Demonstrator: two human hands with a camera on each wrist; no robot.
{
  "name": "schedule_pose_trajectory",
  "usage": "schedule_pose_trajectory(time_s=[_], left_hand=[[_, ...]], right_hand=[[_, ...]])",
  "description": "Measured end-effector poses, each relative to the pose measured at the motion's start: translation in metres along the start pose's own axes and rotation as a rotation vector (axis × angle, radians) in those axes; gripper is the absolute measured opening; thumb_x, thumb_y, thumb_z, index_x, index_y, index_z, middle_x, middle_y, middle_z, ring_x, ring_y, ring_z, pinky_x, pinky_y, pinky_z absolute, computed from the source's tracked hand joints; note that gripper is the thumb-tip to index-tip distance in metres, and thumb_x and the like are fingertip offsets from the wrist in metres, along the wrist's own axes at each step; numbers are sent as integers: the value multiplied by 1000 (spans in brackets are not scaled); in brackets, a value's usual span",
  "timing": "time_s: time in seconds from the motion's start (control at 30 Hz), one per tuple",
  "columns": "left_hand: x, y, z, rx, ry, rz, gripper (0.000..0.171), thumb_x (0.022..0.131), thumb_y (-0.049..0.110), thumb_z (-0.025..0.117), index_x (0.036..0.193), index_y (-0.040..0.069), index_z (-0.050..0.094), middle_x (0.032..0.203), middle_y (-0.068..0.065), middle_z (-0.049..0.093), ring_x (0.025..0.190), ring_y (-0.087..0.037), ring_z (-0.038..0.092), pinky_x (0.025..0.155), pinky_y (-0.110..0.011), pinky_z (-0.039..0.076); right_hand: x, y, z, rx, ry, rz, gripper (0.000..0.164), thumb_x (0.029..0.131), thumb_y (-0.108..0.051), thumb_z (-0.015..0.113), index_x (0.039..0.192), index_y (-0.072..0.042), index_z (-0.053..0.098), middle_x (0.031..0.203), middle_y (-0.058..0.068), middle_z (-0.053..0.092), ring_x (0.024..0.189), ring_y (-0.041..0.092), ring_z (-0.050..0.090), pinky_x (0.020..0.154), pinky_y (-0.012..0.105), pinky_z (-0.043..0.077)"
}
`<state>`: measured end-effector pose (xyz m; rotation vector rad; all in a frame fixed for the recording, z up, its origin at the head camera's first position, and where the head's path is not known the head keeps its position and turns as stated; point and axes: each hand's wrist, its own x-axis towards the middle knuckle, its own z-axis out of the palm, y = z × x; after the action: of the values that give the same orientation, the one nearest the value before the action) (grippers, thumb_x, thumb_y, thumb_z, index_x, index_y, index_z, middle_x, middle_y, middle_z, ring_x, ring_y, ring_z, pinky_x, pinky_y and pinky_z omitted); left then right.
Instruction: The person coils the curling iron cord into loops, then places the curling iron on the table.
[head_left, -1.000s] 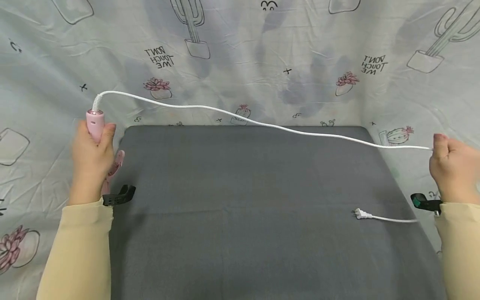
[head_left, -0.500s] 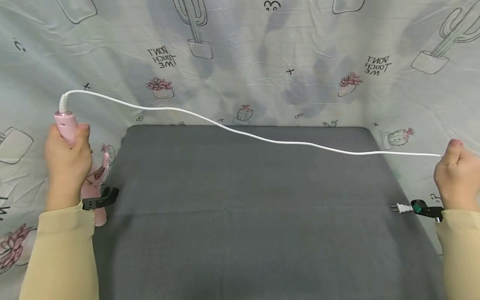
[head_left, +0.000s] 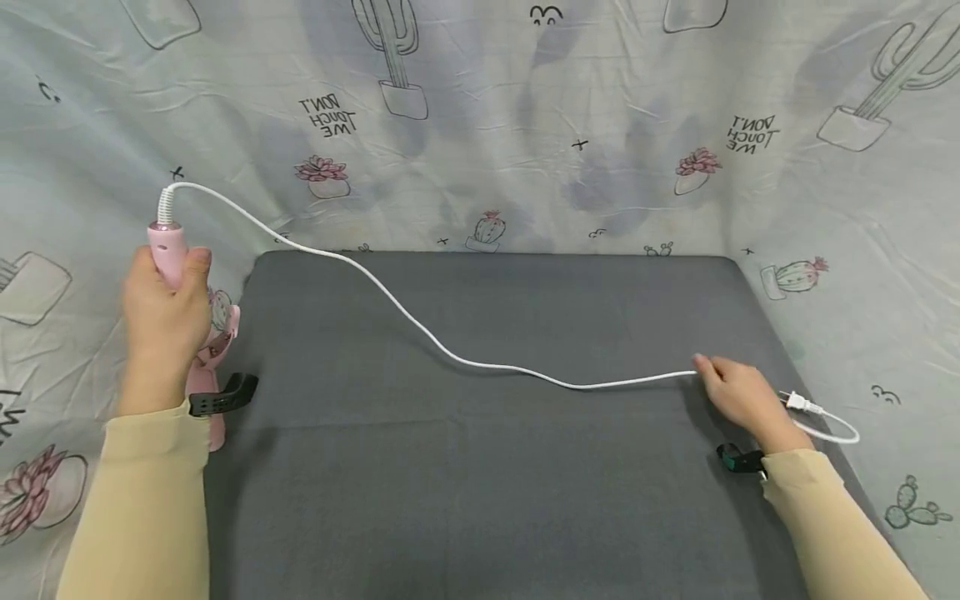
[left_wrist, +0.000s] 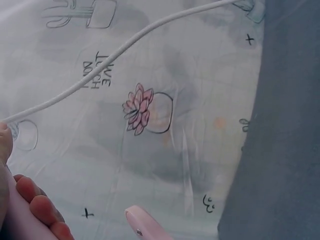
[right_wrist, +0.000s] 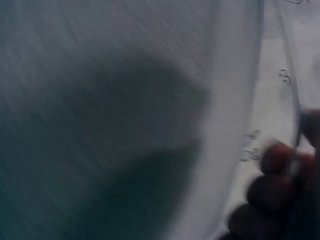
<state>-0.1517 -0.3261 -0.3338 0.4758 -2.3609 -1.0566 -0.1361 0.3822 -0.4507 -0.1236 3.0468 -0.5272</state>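
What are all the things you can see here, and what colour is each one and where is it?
pink tool: one, pink, on the left, in the left hand
cord: one, white, from the top of the tool across to the right hand, then looping to the plug
plug: one, white, by the right wrist
table: one, grey, in the middle
cloth: pale with cactus drawings and black words, behind the table and at both sides
wrist bands: two, black, one on each wrist
sleeves: two, pale yellow, one on each arm
left hand: one, bare, around the tool
right hand: one, bare, holding the cord
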Motion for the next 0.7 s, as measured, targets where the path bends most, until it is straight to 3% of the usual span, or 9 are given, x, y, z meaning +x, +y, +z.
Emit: schedule_pose_trajectory(time_s=[0.07,0.13,0.2,0.3,0.4,0.47,0.53,0.7], left_hand=[[-2,4,2,0,-19,8,31,95,48,53,100,18,47,86,-6,45,72,-21,41,64,-36,31],[-5,8,4,0,-37,15,37,95,49,53,102,13,47,87,-7,45,73,-22,41,64,-36,32],[-9,11,6,7,-55,25,42,95,50,52,105,9,47,88,-8,46,74,-22,42,63,-36,32],[-15,18,14,16,-82,70,50,96,49,51,111,2,45,88,-11,47,75,-25,44,62,-38,32],[-25,32,25,2,-136,132,55,96,49,49,115,-2,44,89,-15,47,77,-29,45,63,-40,32],[-34,44,34,-1,-192,177,58,96,51,47,117,-3,43,90,-18,48,78,-32,47,63,-43,33],[-44,58,43,-11,-261,211,61,96,54,46,120,-2,42,91,-19,49,78,-34,49,64,-45,36],[-67,91,63,-26,-398,289,62,94,58,46,122,3,43,91,-17,55,77,-33,57,65,-47,44]], right_hand=[[-2,1,16,53,-103,-32,50,106,-39,29,96,-2,61,94,23,62,89,42,59,76,55,42],[-3,0,22,94,-150,-41,44,106,-36,31,89,-5,57,83,15,58,78,32,56,69,47,41],[-2,-3,22,110,-169,-54,40,106,-34,37,82,-7,53,74,7,50,68,23,48,63,41,37],[1,-13,11,108,-150,-77,34,103,-29,46,89,-1,59,78,12,56,70,26,52,64,43,41],[7,-31,-1,103,-110,-92,35,102,-25,49,111,6,61,102,24,61,92,38,58,77,53,44],[13,-47,-7,127,-105,-94,41,102,-27,48,122,8,55,118,28,56,107,44,53,86,58,40],[20,-65,-11,161,-118,-109,47,103,-32,46,131,6,50,128,27,50,117,45,47,92,60,37],[44,-112,-11,225,-116,-196,56,100,-42,48,140,-3,44,137,19,47,123,37,46,96,56,37]])
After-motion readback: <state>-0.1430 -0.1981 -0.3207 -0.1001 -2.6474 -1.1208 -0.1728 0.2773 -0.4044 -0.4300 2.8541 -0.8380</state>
